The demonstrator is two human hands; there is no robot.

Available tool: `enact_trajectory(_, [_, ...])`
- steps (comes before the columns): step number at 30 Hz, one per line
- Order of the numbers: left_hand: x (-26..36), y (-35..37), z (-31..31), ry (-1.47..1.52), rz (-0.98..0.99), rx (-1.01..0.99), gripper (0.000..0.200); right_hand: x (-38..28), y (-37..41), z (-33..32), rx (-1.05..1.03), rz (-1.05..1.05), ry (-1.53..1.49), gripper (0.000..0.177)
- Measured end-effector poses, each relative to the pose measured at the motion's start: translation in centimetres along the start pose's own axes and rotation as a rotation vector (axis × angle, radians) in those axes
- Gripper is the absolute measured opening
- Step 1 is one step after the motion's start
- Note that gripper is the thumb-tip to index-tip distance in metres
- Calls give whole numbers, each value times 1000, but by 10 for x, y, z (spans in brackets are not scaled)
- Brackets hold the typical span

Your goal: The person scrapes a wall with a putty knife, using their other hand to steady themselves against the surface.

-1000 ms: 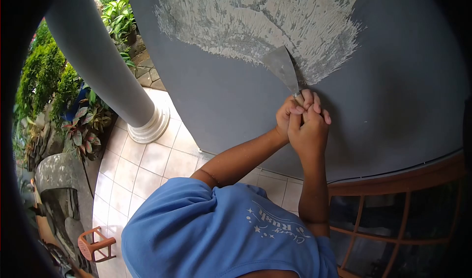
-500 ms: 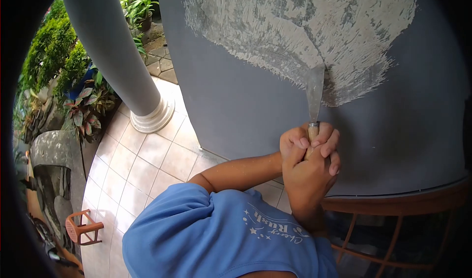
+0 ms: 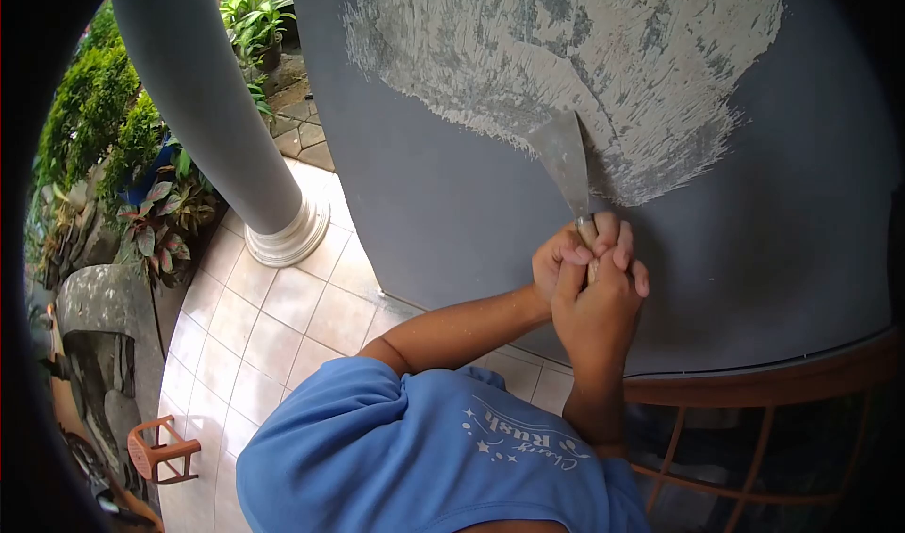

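Both my hands are wrapped round the wooden handle of a putty knife. Its flat metal blade points up and slightly left, the wide edge lying at the lower border of a rough whitish patch on the grey wall. My left hand closes on the handle from the left, near the blade. Pressed against it from the right and below, my right hand has its fingers folded over the handle and partly hides it. The patch is streaked with grey and scrape marks.
A round grey column with a white base stands left on the tiled floor. An orange-brown plastic stool is at lower left, near plants and rocks. Below the wall runs a brown window frame.
The putty knife blade has shifted left along the patch's lower edge and tilted further left. Both hands moved slightly up and left with it, still closed on the handle.
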State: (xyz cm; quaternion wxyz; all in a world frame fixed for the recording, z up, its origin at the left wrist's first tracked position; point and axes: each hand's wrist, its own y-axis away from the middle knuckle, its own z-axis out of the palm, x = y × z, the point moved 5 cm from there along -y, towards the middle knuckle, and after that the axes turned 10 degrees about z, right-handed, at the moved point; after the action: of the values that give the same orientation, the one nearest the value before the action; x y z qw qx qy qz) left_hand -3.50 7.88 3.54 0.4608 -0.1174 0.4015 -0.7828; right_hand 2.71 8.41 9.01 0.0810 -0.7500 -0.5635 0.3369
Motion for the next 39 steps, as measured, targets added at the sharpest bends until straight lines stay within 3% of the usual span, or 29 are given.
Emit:
enact_trajectory(2, [-12,12,32,99,-38,86,14,-7,22,-9,130,-14,63,20])
enact_trajectory(5, [-8,17,22,125,-2,54,14,-9,-1,8,89,-88,70,21])
enact_trajectory(10, [-6,7,22,148,5,-36,14,-18,19,-6,41,5,142,22])
enact_trajectory(16, [0,2,-3,111,49,36,14,-7,6,3,-4,-84,94,23])
enact_trajectory(19, [-7,8,32,95,-14,-18,15,-18,10,-8,20,-47,82,22])
enact_trajectory(23, [18,-11,-6,77,52,53,14,-8,-19,23,-91,-17,112,20])
enact_trajectory(27, [6,5,37,137,-4,-22,14,-35,18,-13,88,-144,71,19])
enact_trajectory(28, [6,8,32,96,-21,56,14,-35,14,-11,80,-134,34,20])
enact_trajectory(31, [-5,-1,19,204,-7,-75,15,-23,9,-7,-40,6,183,20])
enact_trajectory(36, [1,-2,21,123,22,0,15,-22,2,-8,16,-105,37,21])
enact_trajectory(39, [9,1,-2,72,44,37,15,1,-6,19,-88,-52,50,23])
